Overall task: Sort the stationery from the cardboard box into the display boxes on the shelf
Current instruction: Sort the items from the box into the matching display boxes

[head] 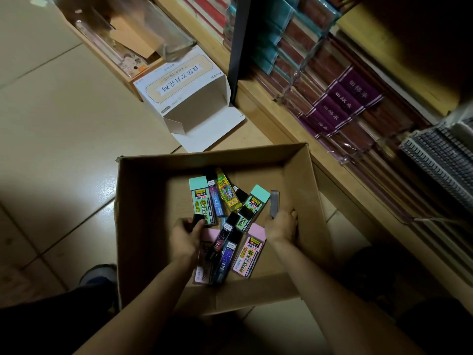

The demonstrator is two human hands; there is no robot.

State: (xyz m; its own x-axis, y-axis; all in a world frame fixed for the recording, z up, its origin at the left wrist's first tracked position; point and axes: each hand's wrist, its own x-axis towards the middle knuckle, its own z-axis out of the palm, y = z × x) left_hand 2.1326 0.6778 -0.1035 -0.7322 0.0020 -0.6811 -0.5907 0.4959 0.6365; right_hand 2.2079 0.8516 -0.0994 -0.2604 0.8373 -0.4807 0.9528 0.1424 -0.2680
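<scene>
- Cardboard box (143, 226) at lower centre holds many lead-refill cases (249, 252); most of the sorting looks undone.
- Your left hand (184, 237) pinches a black-capped case (198, 219); your right hand (280, 226) grips a grey case (274, 202).

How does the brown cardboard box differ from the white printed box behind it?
The brown cardboard box is plain; the white box bears a printed label. The brown box opens upward and holds lead-refill cases; the white box lies on its side, flap folded out, nothing showing inside. The brown box looks larger in view. Both are open cardboard.
</scene>
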